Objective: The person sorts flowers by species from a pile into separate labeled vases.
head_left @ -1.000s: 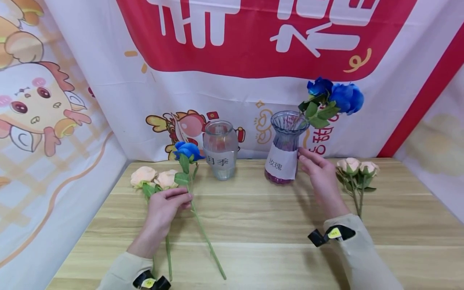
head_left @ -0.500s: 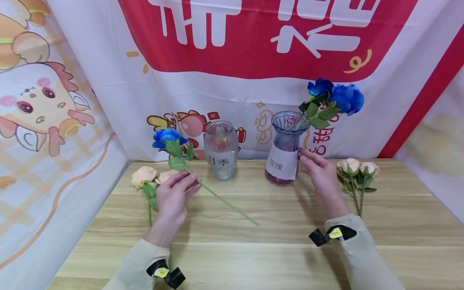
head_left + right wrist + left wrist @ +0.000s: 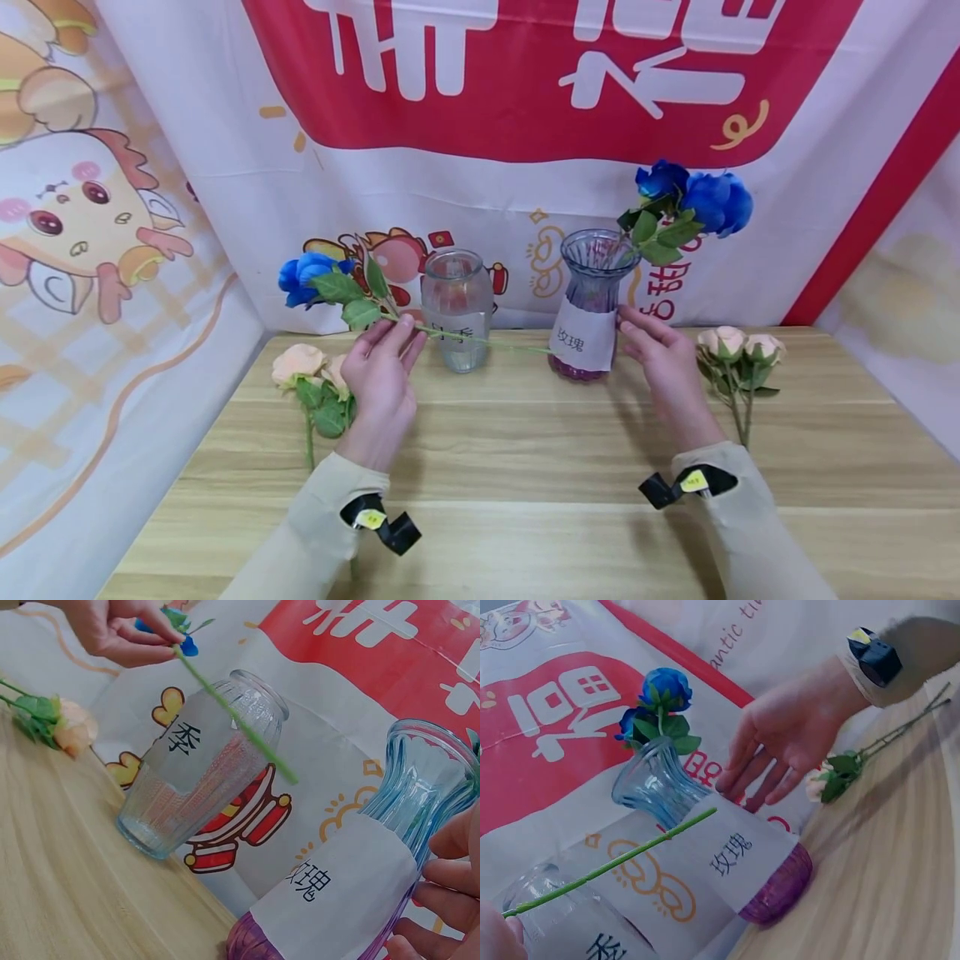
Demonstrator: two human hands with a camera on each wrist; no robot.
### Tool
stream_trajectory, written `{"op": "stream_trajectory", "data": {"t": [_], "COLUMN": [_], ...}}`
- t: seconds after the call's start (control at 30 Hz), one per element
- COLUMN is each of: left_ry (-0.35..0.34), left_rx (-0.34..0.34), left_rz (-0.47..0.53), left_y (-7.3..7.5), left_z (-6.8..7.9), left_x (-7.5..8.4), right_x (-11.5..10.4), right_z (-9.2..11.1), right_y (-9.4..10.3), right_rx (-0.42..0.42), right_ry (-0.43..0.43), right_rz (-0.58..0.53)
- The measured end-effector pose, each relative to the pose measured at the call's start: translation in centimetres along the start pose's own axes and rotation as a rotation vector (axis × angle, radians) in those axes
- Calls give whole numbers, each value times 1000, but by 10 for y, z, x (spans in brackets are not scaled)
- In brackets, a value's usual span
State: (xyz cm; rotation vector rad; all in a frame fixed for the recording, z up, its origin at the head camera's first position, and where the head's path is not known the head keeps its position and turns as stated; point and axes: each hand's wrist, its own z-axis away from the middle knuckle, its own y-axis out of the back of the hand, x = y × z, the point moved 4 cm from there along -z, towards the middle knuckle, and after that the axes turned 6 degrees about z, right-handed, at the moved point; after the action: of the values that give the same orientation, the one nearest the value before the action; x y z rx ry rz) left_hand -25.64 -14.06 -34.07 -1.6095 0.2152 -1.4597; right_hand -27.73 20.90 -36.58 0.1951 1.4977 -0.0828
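My left hand [image 3: 382, 383] pinches the green stem of a blue rose [image 3: 303, 279] between thumb and fingers. The rose lies nearly level in the air, bloom to the left, and its bare stem end [image 3: 690, 823] points right, overlapping the right-hand vase in the head view. That blue-and-purple glass vase [image 3: 592, 287], with a paper label, bears two blue roses [image 3: 712, 200] leaning right. My right hand [image 3: 667, 375] rests its fairly straight fingertips [image 3: 450, 907] against the vase's right side. Behind the held stem stands a clear glass vase [image 3: 206, 765], also labelled.
Pale peach roses [image 3: 298, 365] lie on the wooden table [image 3: 540, 533] at the left, partly behind my left arm. More peach roses [image 3: 722, 343] lie at the right, beside my right forearm. A printed cloth backdrop [image 3: 487, 200] hangs close behind the vases.
My left hand has lifted the blue rose from beside the peach roses and moved right and farther back. Its stem has swung from steeply slanted to nearly level. The right hand stays in place.
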Motion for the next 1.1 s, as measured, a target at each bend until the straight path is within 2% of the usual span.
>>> {"op": "stream_trajectory", "data": {"t": [0.2,0.4,0.57,0.9,1.1], "left_ry": [-27,-22,-26,-66,-104], "left_rx": [8,38,33,52,41], "left_rz": [57,94,133,199,225], "left_y": [-16,-33,-45,-65,-76], "left_z": [1,3,7,7,10], "left_x": [1,1,0,-5,-2], "right_x": [0,0,0,0,0], "right_z": [0,0,0,0,1], "right_y": [0,1,1,0,0], "right_rx": [10,19,17,9,7], "right_ry": [14,20,19,14,15], "right_rz": [5,5,10,12,8]}}
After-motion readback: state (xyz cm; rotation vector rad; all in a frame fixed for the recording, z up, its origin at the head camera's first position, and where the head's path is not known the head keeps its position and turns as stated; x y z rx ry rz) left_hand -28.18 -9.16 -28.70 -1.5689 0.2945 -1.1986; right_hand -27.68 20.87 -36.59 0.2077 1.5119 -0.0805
